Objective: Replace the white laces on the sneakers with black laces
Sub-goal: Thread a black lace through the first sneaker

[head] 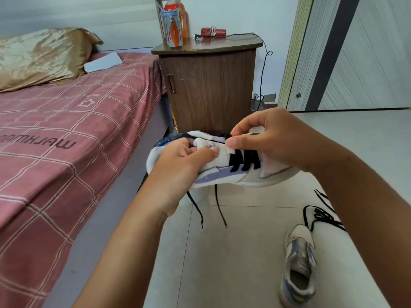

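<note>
White and lavender, a sneaker is held in mid-air above the tiled floor, in front of a dark wooden bedside cabinet. The left hand holds its heel end, grip clamped with the thumb pressed onto the white tongue. The right hand reaches over the toe end, its thumb and forefinger pinched together on the tongue's tip. A black lace is threaded through the sneaker's eyelets, and its two loose ends hang down below the sole without reaching the floor.

On the floor to the near right lies the second sneaker, its opening facing the viewer; whether it carries a lace cannot be told. Just beyond it, a second black lace lies in loose coils, partly hidden by the right forearm.

To the left stands a bed with a pink checked sheet and a gold pillow.
</note>
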